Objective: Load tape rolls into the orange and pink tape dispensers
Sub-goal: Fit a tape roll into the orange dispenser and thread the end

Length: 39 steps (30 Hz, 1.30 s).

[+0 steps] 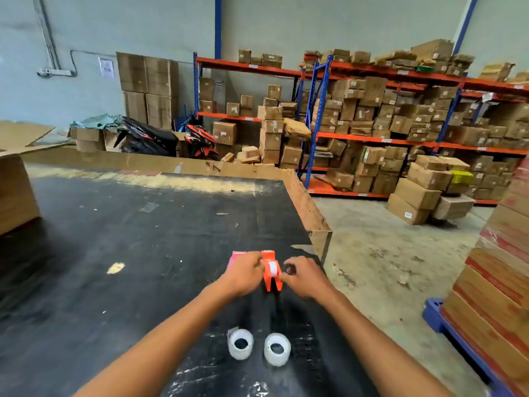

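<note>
The orange tape dispenser (pixel 272 272) stands on the black table (pixel 128 239) with a whitish roll showing in its middle. My left hand (pixel 244 275) grips its left side. My right hand (pixel 305 277) touches its right side with thumb and fingers pinched near the roll. The pink tape dispenser (pixel 236 257) sits just behind my left hand, mostly hidden. Two clear tape rolls lie nearer to me, the left tape roll (pixel 240 343) and the right tape roll (pixel 277 349), both with the core facing up.
The table's right edge (pixel 317 222) is lined with cardboard, and a concrete floor lies beyond it. A brown box (pixel 14 193) stands at the table's left. A stack of cartons on a blue pallet (pixel 498 282) stands to the right. Shelves of boxes fill the background.
</note>
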Tool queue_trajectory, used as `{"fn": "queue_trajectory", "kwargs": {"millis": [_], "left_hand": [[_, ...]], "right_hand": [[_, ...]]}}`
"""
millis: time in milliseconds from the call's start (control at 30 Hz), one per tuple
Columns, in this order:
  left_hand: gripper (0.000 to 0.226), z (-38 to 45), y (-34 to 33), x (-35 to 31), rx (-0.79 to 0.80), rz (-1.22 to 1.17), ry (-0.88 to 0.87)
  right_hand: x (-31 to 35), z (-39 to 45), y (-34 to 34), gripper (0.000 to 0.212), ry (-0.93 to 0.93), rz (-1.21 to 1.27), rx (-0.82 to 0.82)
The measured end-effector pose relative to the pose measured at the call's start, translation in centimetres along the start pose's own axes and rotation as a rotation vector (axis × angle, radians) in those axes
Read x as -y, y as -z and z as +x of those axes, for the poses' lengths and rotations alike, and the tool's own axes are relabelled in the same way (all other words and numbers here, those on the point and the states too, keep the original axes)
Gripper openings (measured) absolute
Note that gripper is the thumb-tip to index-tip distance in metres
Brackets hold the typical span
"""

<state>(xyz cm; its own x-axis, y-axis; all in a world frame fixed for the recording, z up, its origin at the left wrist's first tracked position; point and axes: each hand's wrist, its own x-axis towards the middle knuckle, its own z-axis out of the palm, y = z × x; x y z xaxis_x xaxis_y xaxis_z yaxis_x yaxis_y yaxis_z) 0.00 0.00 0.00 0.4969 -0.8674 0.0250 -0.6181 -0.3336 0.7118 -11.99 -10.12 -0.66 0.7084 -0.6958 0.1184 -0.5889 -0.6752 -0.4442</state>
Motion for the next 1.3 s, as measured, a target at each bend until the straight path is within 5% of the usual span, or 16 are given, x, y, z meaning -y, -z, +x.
{"fn": "queue_trajectory", "kwargs": {"millis": [233, 333, 533, 633, 833, 1000, 1300], "left_hand": [[0.037, 0.8, -2.8, -0.6, 0.003, -0.163, 0.191], [0.040, 0.4, -3.0, -1.4, -0.052, -0.393, 0.275], [0.039, 0.2, -3.1, -2.9, -0.221, -0.736, 0.317], [0.027, -0.2, -2.7, -3.2, -0.335, -0.668, 0.287], [0.026, -1.1, -1.2, -3.5, -0.323, -0.520, 0.081], [0.027, -0.5, -0.1, -2.1, -0.327, -0.483, 0.070], [0.025, 0.1, 3.0, 1.1, -0.463, -0.548, 0.203]], "right_hand": [[-1.5, 0.1, -3.6, 0.033, -0.072, 0.064, 0.000], [-1.5, -0.3, -3.8, 0.023, -0.085, 0.144, -0.097], [-0.4, -1.6, -2.1, 0.009, 0.128, 0.365, -0.248], [0.6, -2.3, -1.4, 0.014, 0.147, 0.597, -0.168], [2.3, -1.2, -0.3, 0.026, 0.015, 0.916, -0.053], [3.2, -0.1, -0.1, 0.035, 0.065, 0.957, -0.015], [3.3, 1.7, 0.3, 0.017, 0.044, 0.873, -0.155]]}}
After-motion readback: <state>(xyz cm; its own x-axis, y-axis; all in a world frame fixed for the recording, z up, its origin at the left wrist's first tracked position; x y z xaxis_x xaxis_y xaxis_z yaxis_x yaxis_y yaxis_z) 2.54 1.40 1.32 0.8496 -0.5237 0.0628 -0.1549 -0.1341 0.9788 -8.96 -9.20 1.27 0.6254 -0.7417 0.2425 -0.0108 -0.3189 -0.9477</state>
